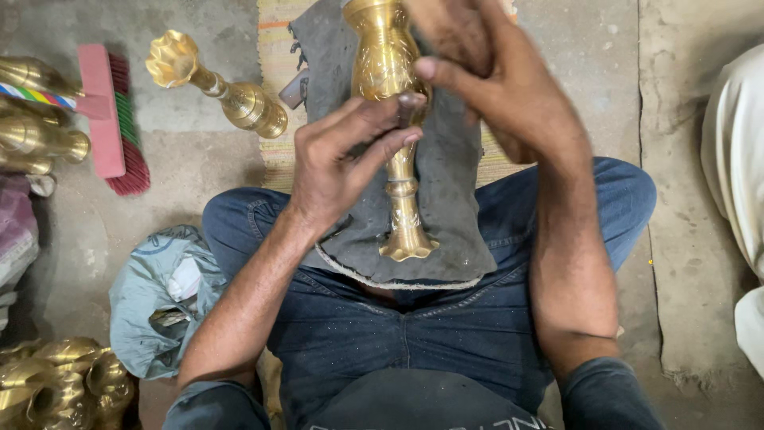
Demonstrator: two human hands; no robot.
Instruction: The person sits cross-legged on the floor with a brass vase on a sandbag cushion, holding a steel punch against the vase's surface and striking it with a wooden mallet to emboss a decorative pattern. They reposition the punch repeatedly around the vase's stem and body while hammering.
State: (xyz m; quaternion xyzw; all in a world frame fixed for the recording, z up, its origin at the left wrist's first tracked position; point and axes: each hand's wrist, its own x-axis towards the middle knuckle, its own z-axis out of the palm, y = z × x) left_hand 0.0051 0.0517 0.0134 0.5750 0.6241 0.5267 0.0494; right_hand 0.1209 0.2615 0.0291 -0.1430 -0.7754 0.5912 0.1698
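Head view looks down at a person sitting on the floor in blue jeans. A tall shiny gold-coloured brass vase (387, 87) with a thin stem and a wavy foot lies on a dark grey cloth (446, 191) spread over the lap. Its wide body points away from the person and its foot points toward the belly.

The left hand (342, 159) is on the thin stem of the vase. Its fingers (398, 143) are curled around the stem just under the wide body, so it is holding the vase. The right hand (493, 87) is up by the wide body of the vase. It looks blurry. One finger sticks out to the left and touches the vase, but I cannot tell if this hand is gripping it.

On the floor to the left lies a second gold brass vase (219, 84) on its side. Near it is a pink brush with red and green bristles (111, 111). More gold brass pieces (36, 135) sit at the left edge, and some more (60, 382) are in the bottom left corner. A crumpled grey-blue bag (151, 295) lies beside the left leg. A striped woven mat (278, 80) is under the cloth.
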